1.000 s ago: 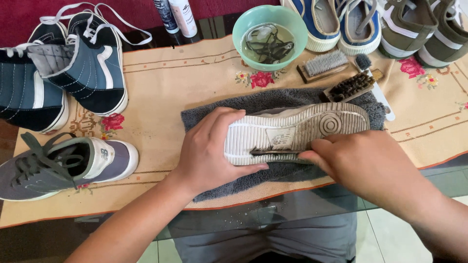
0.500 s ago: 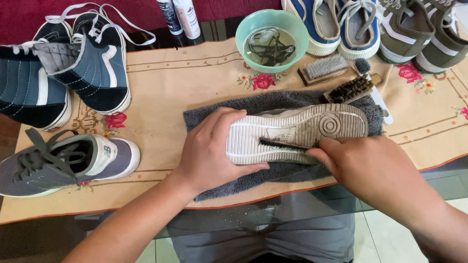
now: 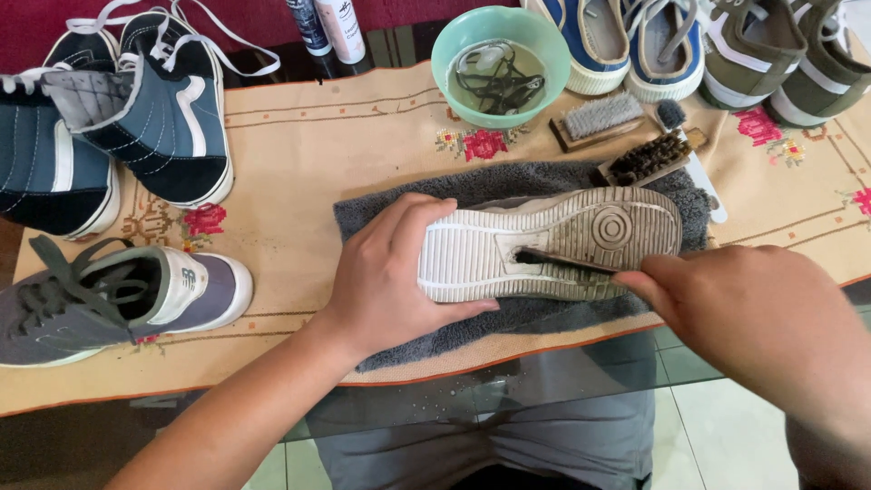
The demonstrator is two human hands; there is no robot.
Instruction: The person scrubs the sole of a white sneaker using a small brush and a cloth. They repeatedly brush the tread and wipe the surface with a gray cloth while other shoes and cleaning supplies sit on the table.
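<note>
— cream embroidered cloth (image 3: 299, 172) over a glass table, with a grey towel (image 3: 544, 318) spread on it. what's on the towel?

— one upturned shoe (image 3: 553, 243), pale ribbed sole facing up, lying lengthwise between the two hands.

— and the left hand (image 3: 390, 268)?

— clamped over the heel end of the shoe, fingers curled across the top edge of the sole, thumb along the near edge. it's gripping the shoe.

— the right hand (image 3: 753, 318)?

— just off the toe end, toward the person. it's closed around the handle of a thin dark brush (image 3: 558, 260), and the bristle tip sits on the middle of the sole, reaching back toward the left hand's fingertips.

— what lies beyond the hands?

— past the shoe, a green bowl (image 3: 454, 77) of water with dark laces (image 3: 499, 77) soaking in it. beside that, beyond the right hand, a wooden brush (image 3: 599, 118) with pale bristles and a second brush (image 3: 649, 159) with dark bristles, the latter touching the towel's far edge.

— other shoes?

— out past the left hand, two navy high-tops (image 3: 118, 136) and, nearer the person, a grey sneaker (image 3: 118, 295). beyond the right hand, a blue pair (image 3: 626, 41) and an olive pair (image 3: 780, 54) along the far edge. two bottles (image 3: 327, 27) stand far from the left hand.
</note>
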